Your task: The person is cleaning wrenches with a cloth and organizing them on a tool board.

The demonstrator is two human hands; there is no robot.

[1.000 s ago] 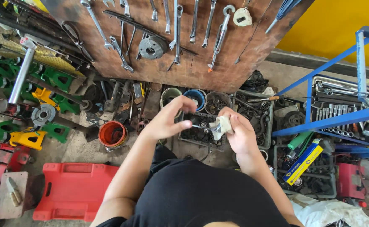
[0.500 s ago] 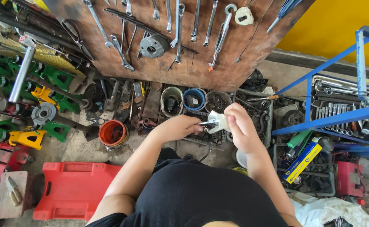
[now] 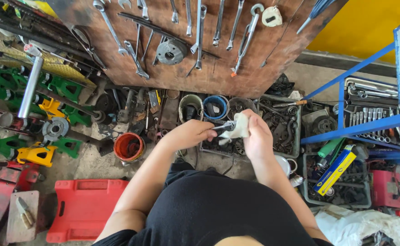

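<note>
Standing beside the person, I see both hands meet in front of the chest, above a tray of dark metal parts (image 3: 279, 132) on the floor. The left hand (image 3: 188, 134) has its grip closed around the near end of a small dark metal tool (image 3: 223, 127), fingers curled over it. The right hand (image 3: 257, 139) has its grip pinched together on a pale rag (image 3: 237, 130), which wraps the tool's other end.

The tool looks stiff and compact, probably light enough for one hand, and likely greasy, so I judge it slippery where bare skin meets it; the handle end in the left hand seems the sound place to hold. The rag is soft and limp, giving way to any shape, and is best bunched in the fingers as it is now.

Around them stand a blue can (image 3: 216, 107), an orange bucket (image 3: 128, 146) and a red plastic case (image 3: 86, 209). Spanners hang on a wooden board (image 3: 254, 68) leaning ahead, and a blue metal rack (image 3: 368, 125) stands to the right.
</note>
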